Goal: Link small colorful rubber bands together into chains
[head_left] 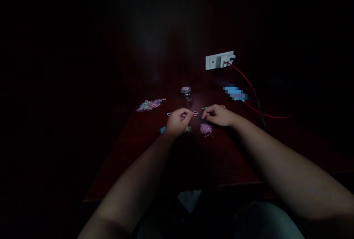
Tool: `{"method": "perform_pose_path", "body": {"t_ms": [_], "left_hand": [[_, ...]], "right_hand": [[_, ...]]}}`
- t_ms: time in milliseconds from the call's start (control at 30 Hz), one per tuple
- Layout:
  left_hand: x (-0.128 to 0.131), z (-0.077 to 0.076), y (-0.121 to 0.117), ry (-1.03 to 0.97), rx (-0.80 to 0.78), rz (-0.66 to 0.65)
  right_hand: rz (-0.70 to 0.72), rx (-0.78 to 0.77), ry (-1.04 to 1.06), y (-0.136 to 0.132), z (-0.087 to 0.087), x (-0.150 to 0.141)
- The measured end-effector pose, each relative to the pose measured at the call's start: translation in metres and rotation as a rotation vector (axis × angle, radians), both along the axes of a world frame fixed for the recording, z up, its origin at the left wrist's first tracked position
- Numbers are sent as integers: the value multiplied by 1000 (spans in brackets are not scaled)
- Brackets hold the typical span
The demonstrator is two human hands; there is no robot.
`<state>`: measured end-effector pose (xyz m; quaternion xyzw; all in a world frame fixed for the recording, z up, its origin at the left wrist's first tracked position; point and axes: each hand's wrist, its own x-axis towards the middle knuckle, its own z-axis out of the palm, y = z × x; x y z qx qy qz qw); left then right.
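Observation:
My left hand [178, 122] is over the tabletop with its thumb and forefinger pinched together; what lies between the tips is too small to make out. Just right of those fingertips lie pink rubber bands [195, 113]. My right hand [219, 115] is beside them, fingers loosely bent and apart, with nothing visible in it. Below it sits a pile of purple rubber bands [206, 129]. A small yellowish heap of bands [188, 129] and a blue heap [162, 130] lie by my left hand, partly covered. A blue band [168, 114] shows behind that hand.
A mixed pile of coloured bands [151, 105] lies at the back left of the dark red table [132, 158]. A small round clear jar [186, 94] stands at the back. A red cable [246, 77] runs from the wall socket [212, 62] past a blurred blue object [235, 92].

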<state>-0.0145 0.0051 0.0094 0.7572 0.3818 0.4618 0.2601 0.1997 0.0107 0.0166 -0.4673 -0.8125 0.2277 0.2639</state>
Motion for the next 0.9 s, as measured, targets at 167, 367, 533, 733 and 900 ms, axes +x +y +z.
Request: {"method": "perform_pose_path", "body": {"t_ms": [167,367,533,733,900], "left_hand": [[-12,0,9,69,70,68],[-100,-2,46,170,35,748],[-159,-15,70,347,-223,907],[-147,-23,89,554,-236,765],[-145,-25,101,643,-251,747]], "right_hand": [[-80,47,36,3,-4,-2],[-94,65,78,1,-7,-5],[-44,66,143,5,-14,-7],[-41,75,144,10,-18,-9],[-54,89,142,8,-17,-10]]}}
